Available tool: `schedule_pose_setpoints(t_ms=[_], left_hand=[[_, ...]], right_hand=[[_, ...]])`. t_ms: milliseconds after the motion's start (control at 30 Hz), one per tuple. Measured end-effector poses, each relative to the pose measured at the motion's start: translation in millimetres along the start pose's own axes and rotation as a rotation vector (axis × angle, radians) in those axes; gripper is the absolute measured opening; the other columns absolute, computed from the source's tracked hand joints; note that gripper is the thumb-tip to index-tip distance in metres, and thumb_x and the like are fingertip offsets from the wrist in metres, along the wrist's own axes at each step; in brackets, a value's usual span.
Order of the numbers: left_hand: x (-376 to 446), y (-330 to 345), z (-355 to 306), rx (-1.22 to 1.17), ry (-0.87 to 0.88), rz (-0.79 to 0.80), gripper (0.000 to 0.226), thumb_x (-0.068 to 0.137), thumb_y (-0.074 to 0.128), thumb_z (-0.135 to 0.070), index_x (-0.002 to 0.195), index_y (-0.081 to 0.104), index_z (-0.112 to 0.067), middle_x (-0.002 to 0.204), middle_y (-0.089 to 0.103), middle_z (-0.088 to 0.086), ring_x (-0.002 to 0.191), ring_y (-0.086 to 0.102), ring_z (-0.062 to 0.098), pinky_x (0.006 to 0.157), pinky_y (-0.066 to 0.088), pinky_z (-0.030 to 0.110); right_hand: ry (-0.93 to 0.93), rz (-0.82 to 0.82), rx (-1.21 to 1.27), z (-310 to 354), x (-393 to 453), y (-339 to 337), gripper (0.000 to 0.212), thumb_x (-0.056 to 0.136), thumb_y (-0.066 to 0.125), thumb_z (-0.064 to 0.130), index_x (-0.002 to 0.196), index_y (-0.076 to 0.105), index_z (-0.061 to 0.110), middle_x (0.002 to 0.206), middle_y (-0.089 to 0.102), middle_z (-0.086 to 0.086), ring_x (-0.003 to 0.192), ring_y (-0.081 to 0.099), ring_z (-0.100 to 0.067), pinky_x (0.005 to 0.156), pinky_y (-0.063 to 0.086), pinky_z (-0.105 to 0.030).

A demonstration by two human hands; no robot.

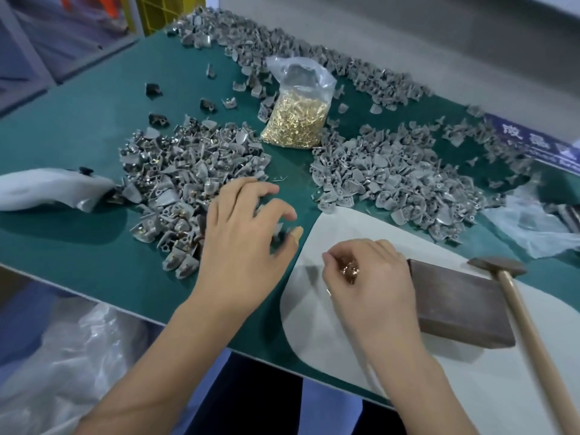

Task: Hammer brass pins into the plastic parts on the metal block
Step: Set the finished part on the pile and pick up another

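Note:
My left hand (243, 233) hovers at the edge of a heap of grey plastic parts (188, 171), fingers curled, with a grey plastic part (279, 235) between thumb and fingers. My right hand (367, 277) is curled around a small bunch of brass pins (348, 271) over the white sheet (345, 233). The dark metal block (461, 306) lies just right of that hand, nothing on its top. A wooden-handled hammer (514, 296) lies with its head resting on the block's far corner. A clear bag of brass pins (296, 120) stands at the middle of the table.
A second heap of grey parts (392, 177) lies right of centre, and more are strewn along the back edge (282, 45). White plastic bags lie at the left (47, 188) and right (533, 227). The green table's front edge (125, 304) runs below my left hand.

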State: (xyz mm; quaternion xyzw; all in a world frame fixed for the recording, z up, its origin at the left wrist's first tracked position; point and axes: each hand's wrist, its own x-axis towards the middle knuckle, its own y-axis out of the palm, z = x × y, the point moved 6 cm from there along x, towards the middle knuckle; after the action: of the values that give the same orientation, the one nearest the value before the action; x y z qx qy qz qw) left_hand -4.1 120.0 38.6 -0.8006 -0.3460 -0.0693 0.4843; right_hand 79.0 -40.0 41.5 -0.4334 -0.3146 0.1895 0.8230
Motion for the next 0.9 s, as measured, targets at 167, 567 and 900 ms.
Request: schedule_pose_setpoints(t_ms=[167,567,900], left_hand=[[36,28,-23,0.039,0.067,0.147,0.018,0.087,0.070,-0.035,0.104,0.068,-0.028,0.113,0.061,-0.009,0.122,0.046,0.019,0.099,0.030,0.034],[64,67,-39,0.305,0.076,0.287,0.012,0.100,0.059,-0.036,0.111,0.063,-0.038,0.110,0.062,-0.011,0.112,0.045,0.020,0.089,0.029,0.037],[78,54,-112,-0.397,0.112,0.173,0.017,0.095,0.070,-0.020,0.103,0.074,-0.035,0.098,0.067,-0.023,0.096,0.059,-0.006,0.083,0.045,0.008]], right_hand=[[0.021,-0.095,0.339,-27,17,-35,0.004,0.088,0.067,0.034,0.089,0.067,0.030,0.088,0.070,0.016,0.080,0.069,-0.006,0.067,0.050,-0.014],[0.160,-0.244,0.345,-100,15,-75,0.022,0.087,0.073,0.023,0.095,0.070,0.043,0.097,0.072,0.018,0.090,0.069,-0.008,0.069,0.045,-0.006],[0.163,-0.239,0.598,-112,42,-92,0.010,0.093,0.070,0.030,0.091,0.076,0.038,0.083,0.074,0.015,0.074,0.069,-0.008,0.066,0.061,-0.047]])
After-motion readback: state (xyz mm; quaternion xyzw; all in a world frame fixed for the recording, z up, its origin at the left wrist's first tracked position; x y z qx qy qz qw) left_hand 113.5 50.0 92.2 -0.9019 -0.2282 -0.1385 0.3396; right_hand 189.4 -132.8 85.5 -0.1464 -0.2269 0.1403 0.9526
